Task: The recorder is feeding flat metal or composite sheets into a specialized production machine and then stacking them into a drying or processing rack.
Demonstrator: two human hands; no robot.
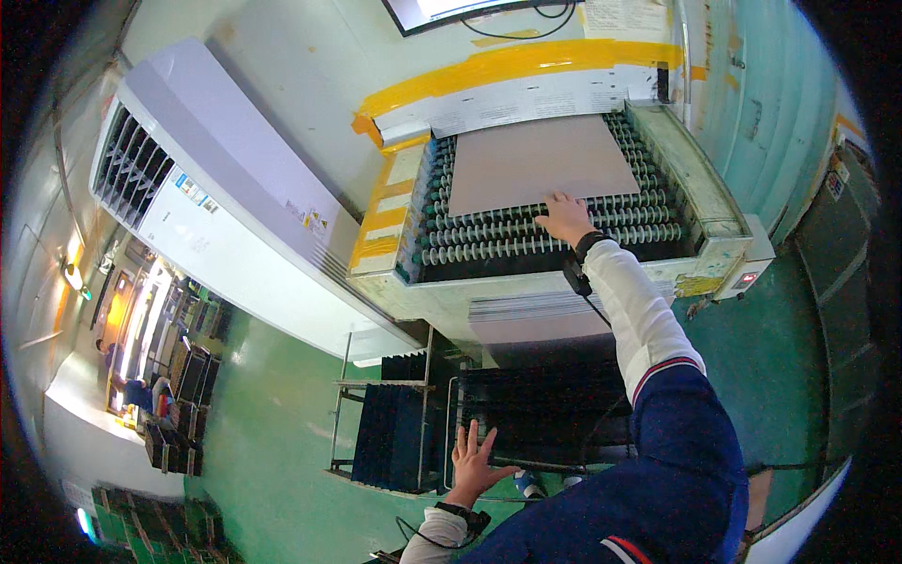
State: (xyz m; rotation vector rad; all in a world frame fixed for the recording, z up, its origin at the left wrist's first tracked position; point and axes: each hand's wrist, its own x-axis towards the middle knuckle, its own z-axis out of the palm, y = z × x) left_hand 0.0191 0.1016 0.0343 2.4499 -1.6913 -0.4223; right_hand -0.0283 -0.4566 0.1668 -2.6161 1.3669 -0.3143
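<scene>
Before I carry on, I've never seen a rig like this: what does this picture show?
It comes from the left of two wide cameras worn on a person's head, looking down; the lens bends straight edges. There is no robot: the hands are the wearer's own. A plain sheet lies on the rollers of a machine. The right hand reaches to its near edge; contact is hard to tell. The left hand is open near dark panels, holding nothing.

A green floor (pixel 268 404) spreads below pale walls (pixel 282 38), with a tall white air conditioner (pixel 249 249) at left, a screen (pixel 442 11) up top and a brightly lit area (pixel 141 324) farther left
</scene>
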